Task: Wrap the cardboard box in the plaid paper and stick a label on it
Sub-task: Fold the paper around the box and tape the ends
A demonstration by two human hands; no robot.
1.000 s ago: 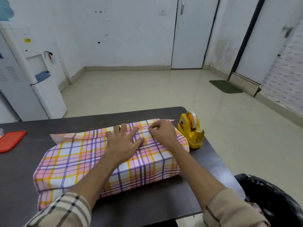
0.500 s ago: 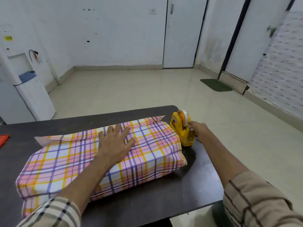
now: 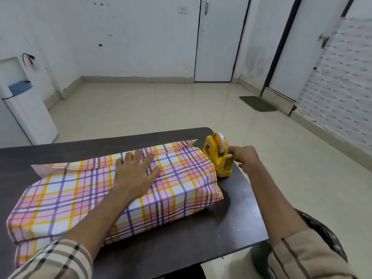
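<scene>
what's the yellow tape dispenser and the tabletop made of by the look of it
Tape dispenser: looks like moulded plastic, glossy yellow with rounded edges.
Table: probably laminate or coated wood, dark brown and smooth with a faint sheen; the frame cannot settle which.

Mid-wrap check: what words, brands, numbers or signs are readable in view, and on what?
None legible.
Yellow tape dispenser: its side sticker is a cartoon, any lettering too blurred.
Plaid paper: pattern only, no print.
Wall switch plate: too small to tell.
</scene>
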